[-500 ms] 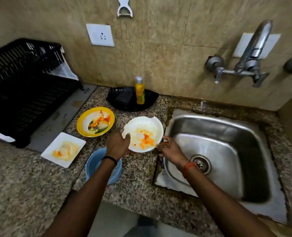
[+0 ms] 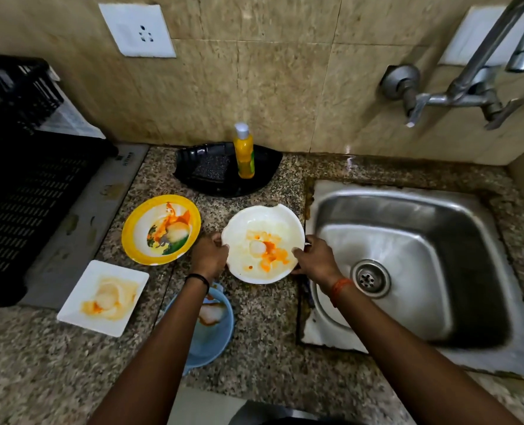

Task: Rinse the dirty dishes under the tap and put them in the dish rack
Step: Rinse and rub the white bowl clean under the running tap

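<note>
A white bowl-like plate (image 2: 262,237) smeared with orange food sits on the granite counter just left of the sink (image 2: 408,216). My left hand (image 2: 209,254) grips its left rim and my right hand (image 2: 314,256) grips its right rim. Left of it lie a yellow-rimmed plate (image 2: 138,228) and a white square plate (image 2: 80,299), both dirty. A blue bowl (image 2: 214,329) with residue sits partly under my left forearm. The black dish rack (image 2: 24,179) stands at the far left. The tap (image 2: 481,69) is mounted on the wall above the sink; no water runs.
A yellow dish-soap bottle (image 2: 244,151) stands on a black tray (image 2: 263,167) with a scrub pad at the back of the counter. A wall socket (image 2: 138,30) is above. The rack stands on a grey drain mat (image 2: 101,194).
The camera has come closer to the counter. My right hand has closed on the white plate's right rim; both hands now hold it.
</note>
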A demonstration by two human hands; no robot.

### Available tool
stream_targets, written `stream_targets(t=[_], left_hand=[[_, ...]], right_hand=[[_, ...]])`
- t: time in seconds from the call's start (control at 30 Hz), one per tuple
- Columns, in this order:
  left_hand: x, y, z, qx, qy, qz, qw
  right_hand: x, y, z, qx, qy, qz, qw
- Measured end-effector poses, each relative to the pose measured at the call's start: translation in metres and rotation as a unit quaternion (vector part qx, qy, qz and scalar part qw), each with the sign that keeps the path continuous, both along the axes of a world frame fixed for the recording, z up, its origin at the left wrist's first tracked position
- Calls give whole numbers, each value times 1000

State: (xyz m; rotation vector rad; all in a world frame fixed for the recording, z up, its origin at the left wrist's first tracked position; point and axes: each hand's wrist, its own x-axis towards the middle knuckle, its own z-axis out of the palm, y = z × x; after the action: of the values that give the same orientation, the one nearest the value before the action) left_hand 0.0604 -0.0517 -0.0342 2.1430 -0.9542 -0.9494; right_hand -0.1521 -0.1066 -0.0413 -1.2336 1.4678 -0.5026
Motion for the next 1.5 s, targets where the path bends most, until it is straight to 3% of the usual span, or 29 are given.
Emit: stream_targets(t=[0.23, 0.4, 0.5, 0.8, 0.93, 1.07, 1.2, 1.5], left_hand=[[-6, -7, -7, 0, 128, 43, 991], [-24, -12, 9, -5, 309, 74, 948], [-46, -27, 24, 18, 355, 41, 934], [-137, -82, 60, 54, 319, -66, 944], [-177, -96, 73, 29, 318, -66, 945], [-205, -110, 75, 2, 323, -58, 945], [-229, -118, 85, -22, 338, -52, 940], [-255, -131, 102, -34, 346, -35, 937]], right_hand=[[-21, -8, 9, 4, -40, -9, 999], [-58, -19, 17, 10, -77, -23, 997], [-95, -30, 29, 16, -97, -21, 995], [-201, -60, 70, -13, -66, 30, 997], [-232, -82, 75, -93, -3, -8, 996], [-253, -110, 107, -252, 100, -121, 955], [-260, -147, 143, -302, 146, -192, 922], [-242, -213, 177, -326, 258, -119, 902]])
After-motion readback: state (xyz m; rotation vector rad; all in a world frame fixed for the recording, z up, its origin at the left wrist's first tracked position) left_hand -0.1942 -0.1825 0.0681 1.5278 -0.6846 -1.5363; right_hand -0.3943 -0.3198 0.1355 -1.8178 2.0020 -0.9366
